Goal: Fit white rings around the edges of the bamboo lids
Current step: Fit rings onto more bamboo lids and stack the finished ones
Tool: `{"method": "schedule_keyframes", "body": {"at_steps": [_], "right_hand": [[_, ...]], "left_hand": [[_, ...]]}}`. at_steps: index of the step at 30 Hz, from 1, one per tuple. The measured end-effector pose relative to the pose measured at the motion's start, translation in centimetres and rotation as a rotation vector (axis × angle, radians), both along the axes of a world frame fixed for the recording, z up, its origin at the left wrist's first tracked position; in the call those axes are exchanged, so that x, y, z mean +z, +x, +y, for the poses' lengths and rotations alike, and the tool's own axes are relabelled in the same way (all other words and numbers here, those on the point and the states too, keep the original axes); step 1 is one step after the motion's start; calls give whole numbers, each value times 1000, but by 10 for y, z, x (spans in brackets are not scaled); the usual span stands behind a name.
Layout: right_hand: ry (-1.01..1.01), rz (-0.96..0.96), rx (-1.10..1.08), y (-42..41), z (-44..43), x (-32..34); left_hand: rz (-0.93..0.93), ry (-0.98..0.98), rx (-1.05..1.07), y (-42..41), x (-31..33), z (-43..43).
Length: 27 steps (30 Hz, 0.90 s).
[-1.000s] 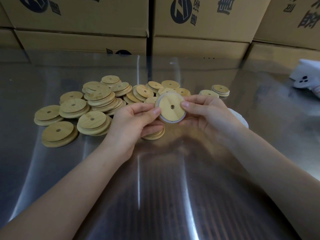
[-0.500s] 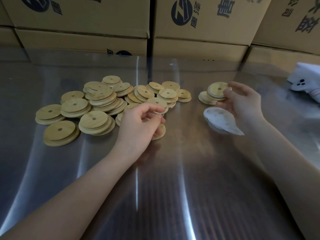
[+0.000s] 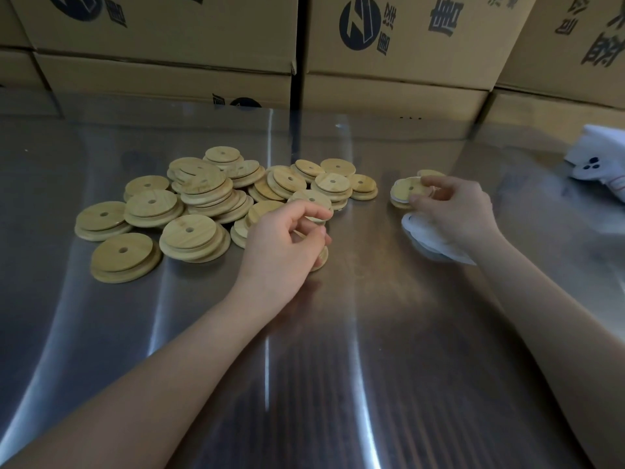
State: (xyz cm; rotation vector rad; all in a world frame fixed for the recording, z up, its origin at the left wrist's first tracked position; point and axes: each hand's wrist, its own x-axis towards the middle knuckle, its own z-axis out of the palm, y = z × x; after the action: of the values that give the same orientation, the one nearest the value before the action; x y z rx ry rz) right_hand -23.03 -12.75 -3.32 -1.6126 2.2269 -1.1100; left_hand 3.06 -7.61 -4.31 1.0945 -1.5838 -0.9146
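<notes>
Both hands have parted since a second ago, when they held one ringed lid (image 3: 406,190) together in front of the heap of bare bamboo lids (image 3: 203,198). That lid now lies on top of a small stack (image 3: 400,204) standing apart to the right of the heap. The right hand (image 3: 453,214) pinches the lid's right edge between thumb and fingertips, lower and closer on it than half a second ago. A white rim shows along the lid's left edge. The loose white rings (image 3: 426,238) lie just nearer than the small stack, right of the heap, partly under the right wrist.

The left hand (image 3: 280,245) has hardly shifted in the last half second. It sits at the heap's near right corner, fingers curled down over the lids there. Whether they grip one cannot be told.

The heap rests on a steel table (image 3: 338,367). Printed cartons (image 3: 169,35) stand behind the heap, and a white object (image 3: 595,164) lies far right of it.
</notes>
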Motion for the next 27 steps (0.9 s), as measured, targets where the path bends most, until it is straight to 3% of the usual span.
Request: {"method": "schedule_keyframes", "body": {"at_steps": [9,16,22,27], "right_hand": [[153,334,-69,-5,-10,-10],[122,347,-123,-4,-10,-13],[-142,399,13,3,-9,-6],[-27,536,177,9,-12,-13]], "left_hand": [[-23,-2,3,0,1,1],[-36,-7,3,0,1,1],[-34,-17,11,-1,-1,0],[-55,-29,12,-1,-1,0]]}}
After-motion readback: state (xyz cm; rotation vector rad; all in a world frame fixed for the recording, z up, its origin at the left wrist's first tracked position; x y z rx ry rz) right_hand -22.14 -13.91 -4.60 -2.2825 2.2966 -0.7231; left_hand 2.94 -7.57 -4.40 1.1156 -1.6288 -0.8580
